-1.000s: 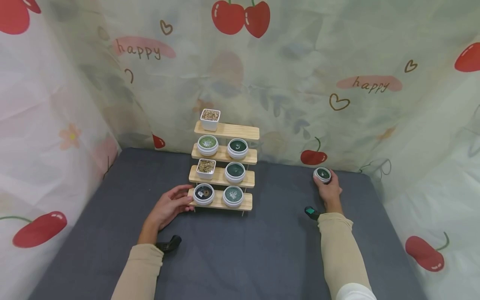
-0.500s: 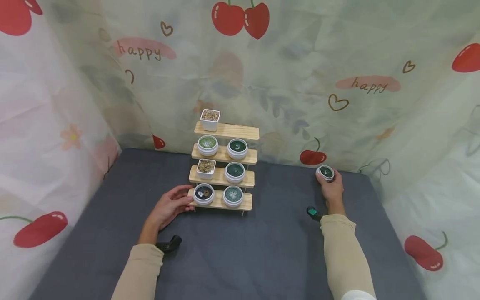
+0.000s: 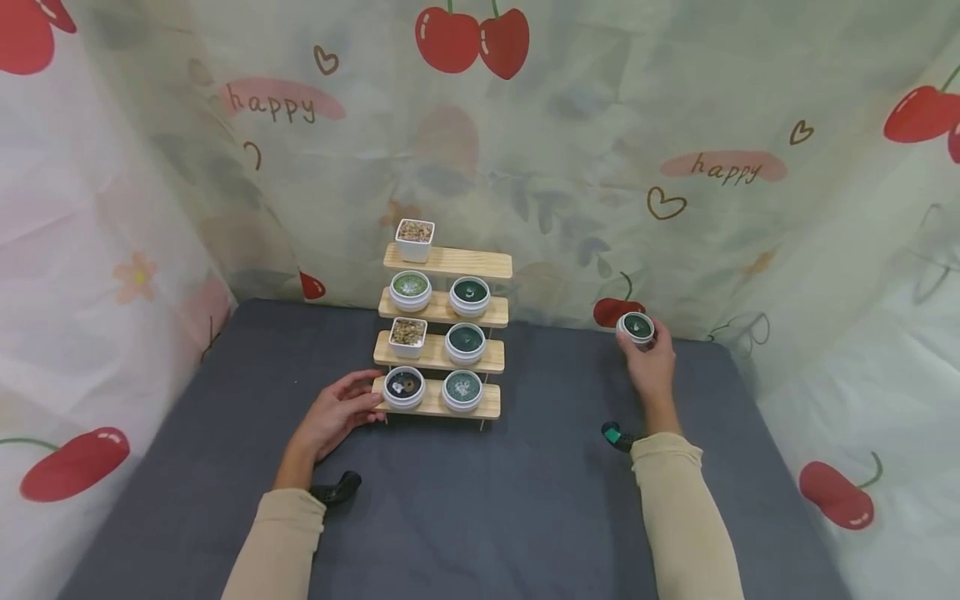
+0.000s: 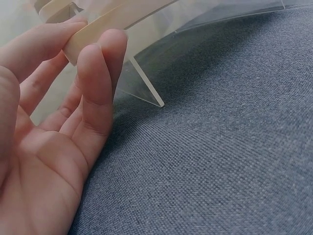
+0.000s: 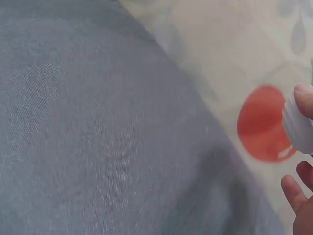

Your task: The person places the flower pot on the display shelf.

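My left hand [image 3: 335,419] pinches the left end of the lowest board on a stepped wooden display stand [image 3: 450,262]. In the left wrist view, the fingertips [image 4: 93,68] meet the board's end beside a clear leg. At the table's back right, my right hand [image 3: 651,367] grips a small round white pot [image 3: 636,330] with a dark green, glossy top. The right wrist view catches only the ribbed side of this pot at the right edge, raised above the cloth. The nearest pot to my left hand is a round white one with a dark top [image 3: 404,388].
Other round white pots with green tops, such as the pale one [image 3: 462,392], stand on the boards. Two square white pots of gravel [image 3: 416,242] stand on the left side. Dark grey cloth [image 3: 465,517] covers the table, and a cherry-printed curtain [image 3: 555,200] hangs behind.
The right hand has lifted the pot off the table at the back right, and moved it slightly up and to the left. The left hand stays on the board.
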### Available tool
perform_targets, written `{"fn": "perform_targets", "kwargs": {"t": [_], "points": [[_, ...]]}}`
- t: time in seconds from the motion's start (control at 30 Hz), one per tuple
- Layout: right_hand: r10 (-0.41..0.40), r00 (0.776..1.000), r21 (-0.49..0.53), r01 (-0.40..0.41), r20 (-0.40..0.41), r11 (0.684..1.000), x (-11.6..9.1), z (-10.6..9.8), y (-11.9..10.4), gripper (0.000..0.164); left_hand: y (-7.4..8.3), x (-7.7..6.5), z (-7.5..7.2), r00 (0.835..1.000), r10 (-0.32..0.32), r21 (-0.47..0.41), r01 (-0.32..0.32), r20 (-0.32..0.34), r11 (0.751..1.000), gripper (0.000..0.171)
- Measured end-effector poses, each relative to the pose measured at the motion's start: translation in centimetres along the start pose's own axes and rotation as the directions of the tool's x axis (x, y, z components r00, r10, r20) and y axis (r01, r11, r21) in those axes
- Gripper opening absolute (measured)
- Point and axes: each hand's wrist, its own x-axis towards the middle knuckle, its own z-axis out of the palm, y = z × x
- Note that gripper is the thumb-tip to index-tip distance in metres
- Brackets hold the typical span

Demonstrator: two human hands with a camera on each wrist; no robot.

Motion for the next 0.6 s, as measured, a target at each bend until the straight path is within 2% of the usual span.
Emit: {"fn": "perform_targets", "kwargs": {"t": [0.27,0.4,0.5,0.6], "points": [[-0.082,0.996,0.031,0.081,0.028,0.996,-0.5,1.0,-4.1,0.071,-0.2,0.0,0.0,1.0,0.004,0.005,-0.004,-0.006,1.0,0.058],[-0.126,0.99,0.148,0.116,0.059,0.982,-0.7,1.4,-6.6,0.071,-0.3,0.2,-0.1,1.0,0.011,0.002,-0.011,0.001,1.0,0.058],[-0.137,0.983,0.261,0.102,0.119,0.96,-1.1,1.7,-8.9,0.071,-0.4,0.2,-0.1,1.0,0.014,0.005,-0.014,0.0,1.0,0.058],[-0.138,0.977,0.295,0.084,0.165,0.952,-1.9,1.7,-11.8,0.07,-0.4,0.2,-0.1,1.0,0.013,0.007,-0.013,-0.003,1.0,0.058]]}}
